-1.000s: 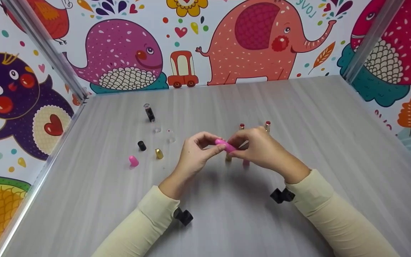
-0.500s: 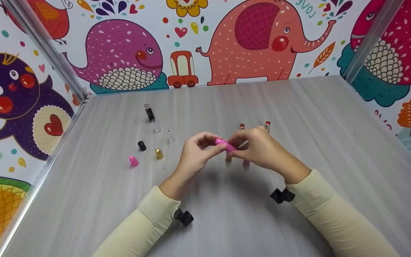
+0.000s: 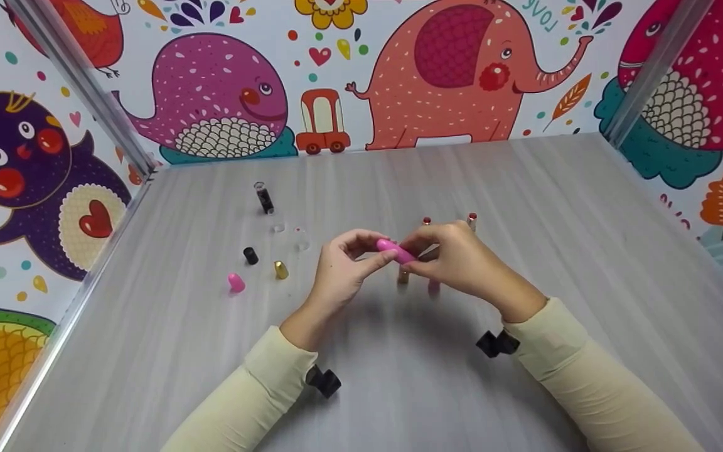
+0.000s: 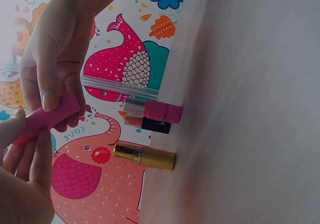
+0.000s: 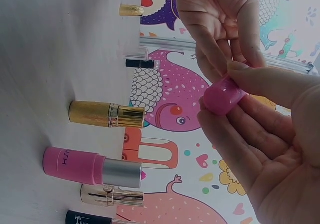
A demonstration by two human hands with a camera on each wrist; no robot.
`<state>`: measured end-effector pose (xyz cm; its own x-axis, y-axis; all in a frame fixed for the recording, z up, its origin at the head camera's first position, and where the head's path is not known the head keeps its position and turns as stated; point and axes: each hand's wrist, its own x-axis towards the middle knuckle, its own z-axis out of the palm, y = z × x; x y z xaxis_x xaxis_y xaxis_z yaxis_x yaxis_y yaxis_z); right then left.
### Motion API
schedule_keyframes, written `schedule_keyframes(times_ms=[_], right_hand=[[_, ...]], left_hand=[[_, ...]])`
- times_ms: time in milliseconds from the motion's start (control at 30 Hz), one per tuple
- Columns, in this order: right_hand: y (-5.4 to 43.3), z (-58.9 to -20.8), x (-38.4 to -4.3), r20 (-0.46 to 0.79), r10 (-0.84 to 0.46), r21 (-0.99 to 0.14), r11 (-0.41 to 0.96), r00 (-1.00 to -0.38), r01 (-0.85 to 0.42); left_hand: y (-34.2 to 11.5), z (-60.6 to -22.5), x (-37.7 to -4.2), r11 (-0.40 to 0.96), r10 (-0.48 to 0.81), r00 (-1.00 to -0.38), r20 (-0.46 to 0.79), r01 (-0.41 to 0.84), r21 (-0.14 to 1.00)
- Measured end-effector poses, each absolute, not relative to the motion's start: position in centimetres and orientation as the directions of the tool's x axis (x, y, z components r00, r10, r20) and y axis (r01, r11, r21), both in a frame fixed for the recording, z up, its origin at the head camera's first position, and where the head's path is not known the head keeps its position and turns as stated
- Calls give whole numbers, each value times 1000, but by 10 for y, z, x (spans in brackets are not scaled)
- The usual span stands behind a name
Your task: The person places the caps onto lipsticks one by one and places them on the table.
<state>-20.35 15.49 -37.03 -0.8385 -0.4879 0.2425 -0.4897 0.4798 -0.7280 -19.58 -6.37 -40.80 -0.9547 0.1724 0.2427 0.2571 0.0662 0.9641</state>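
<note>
The left hand [image 3: 346, 263] is pinching one end of a glossy pink, rounded tube [image 3: 393, 250] between thumb and fingers, while the right hand [image 3: 462, 257] is gripping its other end. The tube is slanting in the air, higher than a gold cylindrical lipstick [image 5: 106, 114] that is standing on the grey wood-grain bench [image 3: 368, 389]. Right of the gold lipstick, a pink lipstick with a silver collar [image 5: 95, 169] is standing. Left of the gold lipstick, a shiny gold cap [image 3: 281, 270], a bright pink rounded cap [image 3: 236, 283] and a small black cylinder [image 3: 250, 255] are resting.
</note>
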Motion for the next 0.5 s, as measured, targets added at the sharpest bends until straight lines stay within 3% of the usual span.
schedule_keyframes(times_ms=[233,500], right_hand=[[158,-369,-207,264,-503,-741,441,-823,-507],[173,-362,-214,263,-435,-717,509,-861,-476]], left_hand=[[-68,-402,-196,7,121,-967,225,227,974],[-79,-391,-202,-67,39,-969,244,241,968]])
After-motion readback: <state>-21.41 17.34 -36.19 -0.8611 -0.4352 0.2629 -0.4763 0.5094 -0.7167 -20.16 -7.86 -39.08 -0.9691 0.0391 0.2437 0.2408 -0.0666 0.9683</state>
